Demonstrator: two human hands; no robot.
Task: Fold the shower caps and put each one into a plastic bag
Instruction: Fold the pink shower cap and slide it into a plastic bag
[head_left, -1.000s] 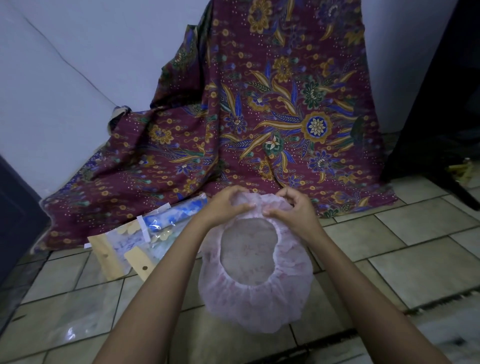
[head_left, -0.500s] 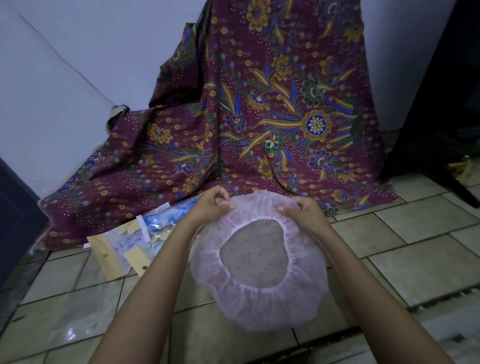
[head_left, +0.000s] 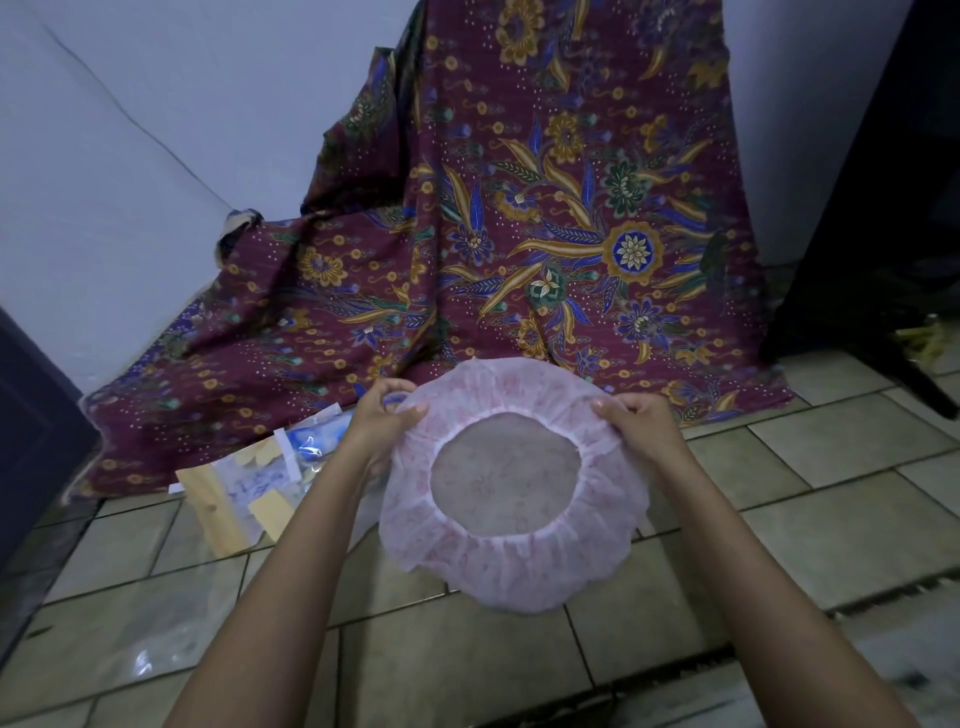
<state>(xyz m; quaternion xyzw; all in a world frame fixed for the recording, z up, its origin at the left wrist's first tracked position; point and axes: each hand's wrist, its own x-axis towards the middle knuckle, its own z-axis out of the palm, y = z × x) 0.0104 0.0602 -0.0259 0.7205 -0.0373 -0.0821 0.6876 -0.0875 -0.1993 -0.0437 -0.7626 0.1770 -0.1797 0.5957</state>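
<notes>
While the fingers (head_left: 411, 413) of the left hand (head_left: 382, 423) and the right hand (head_left: 641, 423) are curled in a pinch on the far rim of the translucent pink, ruffled plastic shower cap (head_left: 519, 571), the cap is spread between them with its elastic opening facing up toward the camera. Each hand holds one upper side of the rim, so the cap's body hangs from the fingers back toward the person. Stretched this way, its long axis runs left to right, from hand to hand, and neither hand is nearer than the other. A first fold, I judge, means bringing one pinched side across to meet the other. Whether its lower edge touches the pale tiled floor (head_left: 831, 519) cannot be told. Just left of the left forearm, a loose pile of clear plastic bags with tan card headers (head_left: 244, 483) lies on that floor, nearer the left hand. Beyond, a maroon batik cloth with blue and gold flowers (head_left: 545, 234) drapes down a white wall (head_left: 156, 130) onto the tiles.
</notes>
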